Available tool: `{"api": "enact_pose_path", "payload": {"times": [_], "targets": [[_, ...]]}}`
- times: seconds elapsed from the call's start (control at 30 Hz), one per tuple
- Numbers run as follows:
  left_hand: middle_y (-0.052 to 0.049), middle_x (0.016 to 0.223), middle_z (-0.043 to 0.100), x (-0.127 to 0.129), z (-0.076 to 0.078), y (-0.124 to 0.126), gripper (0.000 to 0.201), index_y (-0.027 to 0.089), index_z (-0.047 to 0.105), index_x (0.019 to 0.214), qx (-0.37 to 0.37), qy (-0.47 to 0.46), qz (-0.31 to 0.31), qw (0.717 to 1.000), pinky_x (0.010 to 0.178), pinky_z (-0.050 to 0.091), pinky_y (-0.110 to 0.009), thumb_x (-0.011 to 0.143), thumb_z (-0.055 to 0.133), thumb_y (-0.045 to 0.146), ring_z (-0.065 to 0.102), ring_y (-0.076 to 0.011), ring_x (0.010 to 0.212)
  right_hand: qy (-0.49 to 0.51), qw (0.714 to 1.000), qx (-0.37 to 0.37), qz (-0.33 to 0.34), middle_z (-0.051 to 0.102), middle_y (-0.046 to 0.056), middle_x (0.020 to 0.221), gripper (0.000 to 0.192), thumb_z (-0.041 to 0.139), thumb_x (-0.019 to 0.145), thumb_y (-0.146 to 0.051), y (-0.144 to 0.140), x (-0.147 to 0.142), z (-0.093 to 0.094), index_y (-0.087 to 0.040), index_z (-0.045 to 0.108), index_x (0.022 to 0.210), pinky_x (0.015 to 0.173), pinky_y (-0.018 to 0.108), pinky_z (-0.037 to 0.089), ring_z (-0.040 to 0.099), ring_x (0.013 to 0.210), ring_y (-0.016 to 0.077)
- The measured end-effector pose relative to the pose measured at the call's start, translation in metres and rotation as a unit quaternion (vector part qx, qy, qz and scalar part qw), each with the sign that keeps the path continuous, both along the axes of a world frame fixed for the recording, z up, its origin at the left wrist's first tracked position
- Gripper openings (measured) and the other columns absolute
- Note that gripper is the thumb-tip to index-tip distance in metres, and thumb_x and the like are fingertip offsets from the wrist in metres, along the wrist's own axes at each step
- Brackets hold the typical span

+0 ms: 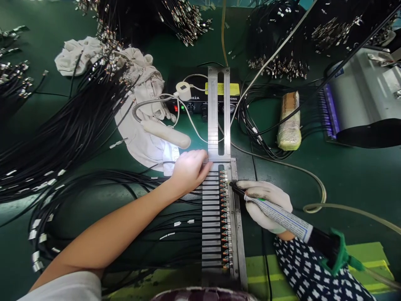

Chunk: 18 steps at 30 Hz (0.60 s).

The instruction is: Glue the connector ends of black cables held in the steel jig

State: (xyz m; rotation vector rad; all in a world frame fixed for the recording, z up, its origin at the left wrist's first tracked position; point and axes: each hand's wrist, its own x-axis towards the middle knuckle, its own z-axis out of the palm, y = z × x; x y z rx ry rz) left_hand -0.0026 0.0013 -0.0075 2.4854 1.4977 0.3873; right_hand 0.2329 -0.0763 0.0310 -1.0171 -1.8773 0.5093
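The jig (238, 242) lay in the middle of the table (354, 175), running from near to far. Its slots held the black cables (147, 179) side by side, perhaps so that their ends (225, 216) made one straight row and did not cross. The long parts of the cables went out to the left, so they did not pass under the right hand (269, 205).

This hand, in a white glove (283, 196), grasped the syringe (278, 215) much like a pen, which seemed to give good control of the tip (232, 184). The tip pointed to the left, at the farther ends; whether it touched them, I could not tell.

The left hand (189, 169) was bare and rested at the far part of the jig with bent fingers. Probably it steadied something there, but I could not tell if it pinched a cable.

Just beyond, the lamp (166, 133) was directed at this hand, most likely to make the small ends easier to see.
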Motion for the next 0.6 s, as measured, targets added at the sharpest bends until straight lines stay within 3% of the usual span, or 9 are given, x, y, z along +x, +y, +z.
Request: {"api": "enact_pose_path", "payload": {"times": [0.6], "targets": [[-0.003, 0.075, 0.061, 0.0002, 0.0013, -0.0001, 0.021, 0.019, 0.055, 0.090, 0.005, -0.001, 0.002, 1.000, 0.066, 0.037, -0.034, 0.096, 0.044, 0.036, 0.055, -0.0195, 0.069, 0.011, 0.999, 0.006, 0.030, 0.077, 0.009, 0.092, 0.016, 0.066, 0.075, -0.014, -0.0005, 0.0025, -0.0009, -0.021, 0.064, 0.089, 0.067, 0.033, 0.061, 0.075, 0.079, 0.0224]]}}
